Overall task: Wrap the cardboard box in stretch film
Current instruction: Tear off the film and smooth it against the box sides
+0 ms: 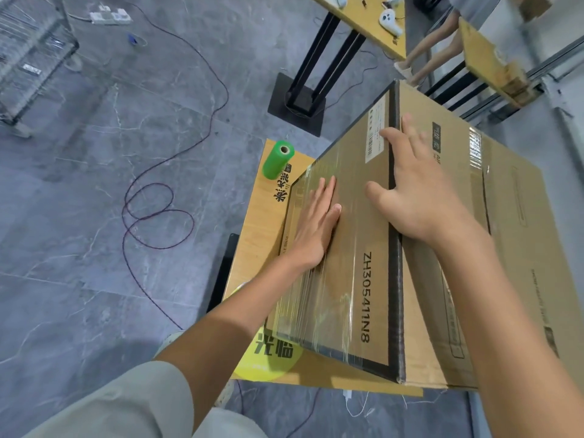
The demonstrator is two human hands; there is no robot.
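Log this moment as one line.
left hand flat on filmed box side | right hand over box top edge | green roll on table, untouched

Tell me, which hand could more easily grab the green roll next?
Probably the left. The left hand lies flat on the stretch film covering the side of the cardboard box that faces the green roll on the table corner. The right hand rests across the box's top edge, farther away.

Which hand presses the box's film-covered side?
The left hand, flat on the clear stretch film; the right hand straddles the top edge of the brown cardboard box.
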